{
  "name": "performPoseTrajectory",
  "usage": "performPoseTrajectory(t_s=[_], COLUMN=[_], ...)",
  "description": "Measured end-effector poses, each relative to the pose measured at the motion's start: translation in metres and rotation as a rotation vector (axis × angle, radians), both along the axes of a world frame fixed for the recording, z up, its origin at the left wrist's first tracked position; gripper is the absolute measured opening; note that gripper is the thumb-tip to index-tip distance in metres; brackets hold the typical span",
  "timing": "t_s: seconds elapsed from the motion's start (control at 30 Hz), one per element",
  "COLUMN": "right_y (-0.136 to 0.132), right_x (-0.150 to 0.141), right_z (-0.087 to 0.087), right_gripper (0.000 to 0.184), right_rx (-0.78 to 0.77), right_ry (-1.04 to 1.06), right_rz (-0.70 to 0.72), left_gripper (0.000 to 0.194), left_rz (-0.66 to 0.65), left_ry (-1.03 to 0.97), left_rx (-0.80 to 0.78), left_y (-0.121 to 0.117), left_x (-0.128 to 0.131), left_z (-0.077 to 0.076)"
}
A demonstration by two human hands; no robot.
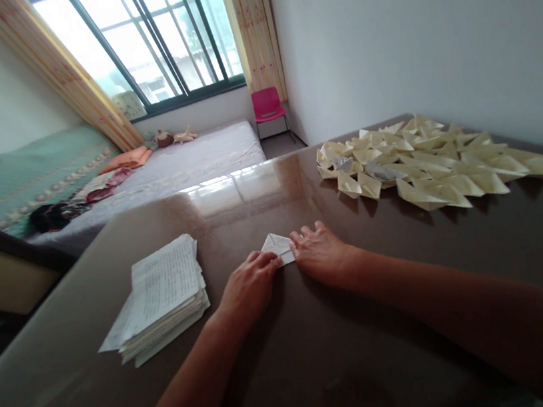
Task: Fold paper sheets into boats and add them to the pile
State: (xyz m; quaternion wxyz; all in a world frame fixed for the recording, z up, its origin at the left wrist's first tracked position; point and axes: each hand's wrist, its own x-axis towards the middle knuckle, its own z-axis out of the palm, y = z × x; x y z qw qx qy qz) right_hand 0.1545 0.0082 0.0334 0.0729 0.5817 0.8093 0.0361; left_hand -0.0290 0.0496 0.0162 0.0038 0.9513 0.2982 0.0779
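A small printed sheet of paper (277, 243), folded to a triangular point at its far end, lies on the brown table between my hands. My left hand (250, 284) grips its left side, fingers bent and pressed together at the near corner. At the right edge, my right hand (324, 253) holds the paper with its thumb side against it, the other fingers curled over the tabletop. Parts of the paper's edges are hidden under my fingers. To the left of my left hand rests a stack of printed sheets (165, 289).
Many folded paper boats (438, 163) crowd the table's (396, 341) far right, mostly cream, a few grey. Beyond the table are a bed (213, 151), a pink chair (268, 104) and a window (158, 44). A dark chair (4, 281) stands at left; a white wall borders the right.
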Motion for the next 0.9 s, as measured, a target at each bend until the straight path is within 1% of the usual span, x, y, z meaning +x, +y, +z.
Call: performPoseTrajectory(t_s=[0.1, 0.2, 0.27, 0.33, 0.4, 0.47, 0.53, 0.6, 0.73, 0.9], right_y=[0.000, 0.006, 0.014, 0.022, 0.028, 0.033, 0.035, 0.036, 0.037, 0.037], right_x=[0.002, 0.012, 0.020, 0.027, 0.031, 0.033, 0.033, 0.034, 0.032, 0.030], right_z=[0.005, 0.010, 0.010, 0.005, -0.003, -0.012, -0.019, -0.021, -0.020, -0.018], right_gripper=[0.028, 0.023, 0.021, 0.022, 0.028, 0.034, 0.034, 0.031, 0.023, 0.022], right_rx=[-0.044, -0.080, -0.067, 0.011, 0.088, 0.115, 0.087, 0.045, -0.008, -0.079], right_ry=[-0.018, 0.007, 0.066, 0.163, 0.228, 0.272, 0.331, 0.393, 0.458, 0.464], right_rz=[-0.033, -0.022, -0.047, -0.079, -0.104, -0.117, -0.123, -0.138, -0.189, -0.257], left_gripper=[0.037, 0.037, 0.036, 0.036, 0.035, 0.034, 0.034, 0.034, 0.031, 0.027], left_rz=[0.033, 0.048, 0.048, 0.051, 0.063, 0.074, 0.073, 0.074, 0.106, 0.124], left_ry=[0.039, 0.044, 0.032, 0.029, 0.036, 0.040, 0.037, 0.040, 0.074, 0.091], left_rx=[-0.004, -0.004, -0.001, 0.006, 0.013, 0.018, 0.027, 0.039, 0.048, 0.051], left_y=[0.000, 0.001, 0.001, 0.000, 0.000, -0.001, -0.002, -0.003, -0.006, -0.009], left_x=[0.003, 0.001, 0.001, 0.002, 0.003, 0.004, 0.004, 0.004, 0.006, 0.008], left_z=[-0.006, -0.006, -0.005, -0.004, -0.003, -0.003, -0.003, -0.003, -0.001, 0.002])
